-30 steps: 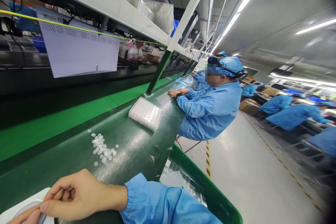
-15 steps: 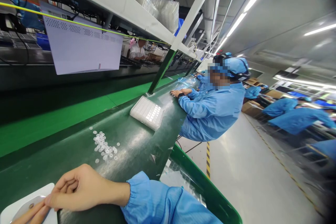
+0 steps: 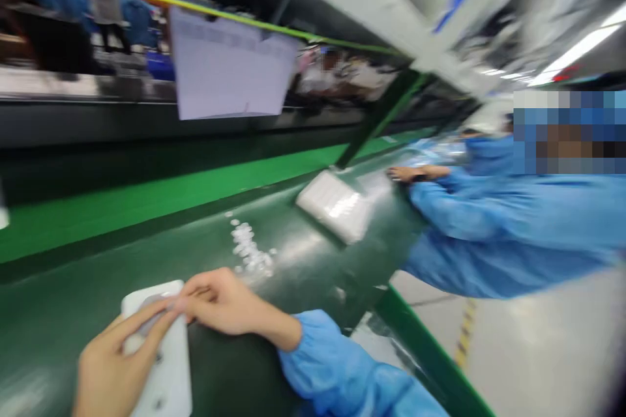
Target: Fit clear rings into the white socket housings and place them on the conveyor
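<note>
A white rounded panel (image 3: pixel 171 371) with dark holes lies on the green bench at the lower left, with a greyish round patch near its top end. Over that end, my left hand (image 3: pixel 110 361) has its long fingers drawn together at the tips. My right hand (image 3: pixel 225 303) comes in from the right, its fingers curled into a pinch at the panel's upper edge. Both sets of fingertips meet there. Whatever they pinch is too small and blurred to make out. Small translucent round pieces (image 3: pixel 249 247) lie scattered beyond my right hand.
A wrapped whitish tray-like pack (image 3: pixel 337 205) sits farther along the bench (image 3: pixel 303 280). A green bin (image 3: pixel 435 345) holding clear plastic stands at the bench's right edge. On the right is a co-worker in a blue smock (image 3: pixel 489 208). A green post (image 3: pixel 376 117) rises behind the pack.
The view has swung left, so everything sits farther right and looks blurred. More of my left hand and the panel now shows. My fingertips still meet at the panel.
</note>
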A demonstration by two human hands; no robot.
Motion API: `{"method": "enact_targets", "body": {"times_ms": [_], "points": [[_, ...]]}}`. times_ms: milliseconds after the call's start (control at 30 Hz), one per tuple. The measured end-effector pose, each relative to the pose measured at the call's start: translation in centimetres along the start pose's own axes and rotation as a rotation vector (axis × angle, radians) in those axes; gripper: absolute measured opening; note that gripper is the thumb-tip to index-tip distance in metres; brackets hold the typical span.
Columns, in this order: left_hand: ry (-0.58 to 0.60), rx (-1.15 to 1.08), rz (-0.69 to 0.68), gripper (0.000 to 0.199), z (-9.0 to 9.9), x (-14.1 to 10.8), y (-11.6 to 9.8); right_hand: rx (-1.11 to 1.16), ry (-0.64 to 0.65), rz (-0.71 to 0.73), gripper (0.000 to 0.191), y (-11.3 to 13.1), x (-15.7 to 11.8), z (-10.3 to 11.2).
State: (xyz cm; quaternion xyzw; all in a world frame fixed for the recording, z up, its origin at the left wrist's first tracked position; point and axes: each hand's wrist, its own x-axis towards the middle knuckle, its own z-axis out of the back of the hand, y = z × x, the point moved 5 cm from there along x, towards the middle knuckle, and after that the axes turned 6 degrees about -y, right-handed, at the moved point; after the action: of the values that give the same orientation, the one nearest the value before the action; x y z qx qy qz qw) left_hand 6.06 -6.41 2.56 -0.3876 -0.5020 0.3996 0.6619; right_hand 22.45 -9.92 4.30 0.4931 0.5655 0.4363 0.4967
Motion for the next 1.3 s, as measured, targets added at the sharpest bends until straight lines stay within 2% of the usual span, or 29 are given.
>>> {"method": "enact_targets", "body": {"times_ms": [67,133,333,633,800,1000,1300], "points": [[-0.009,0.096,-0.019,0.010,0.3,-0.2,-0.8,0.005,0.029,-0.015,0.048,0.0,0.0,-0.1],[0.007,0.104,0.021,0.009,0.4,-0.1,-1.2,-0.019,0.053,-0.046,0.050,-0.4,0.2,-0.1],[0.051,0.023,0.109,0.011,0.3,-0.4,-1.8,-0.026,0.056,-0.037,0.051,-0.3,-0.1,-0.5],[0.074,0.005,0.108,0.013,0.2,-0.6,-1.7,-0.154,0.024,0.007,0.043,-0.5,-0.1,0.3],[0.070,0.082,0.125,0.025,0.3,-0.7,-1.8,-0.215,-0.033,0.010,0.045,-0.1,-0.4,0.4],[0.088,0.093,0.123,0.044,0.3,-1.1,-1.9,-0.325,-0.052,0.091,0.043,-0.1,-1.1,-0.2],[0.088,0.129,0.065,0.045,0.2,-1.3,-2.2,-0.322,-0.077,0.134,0.041,-0.2,-1.1,-0.8]]}}
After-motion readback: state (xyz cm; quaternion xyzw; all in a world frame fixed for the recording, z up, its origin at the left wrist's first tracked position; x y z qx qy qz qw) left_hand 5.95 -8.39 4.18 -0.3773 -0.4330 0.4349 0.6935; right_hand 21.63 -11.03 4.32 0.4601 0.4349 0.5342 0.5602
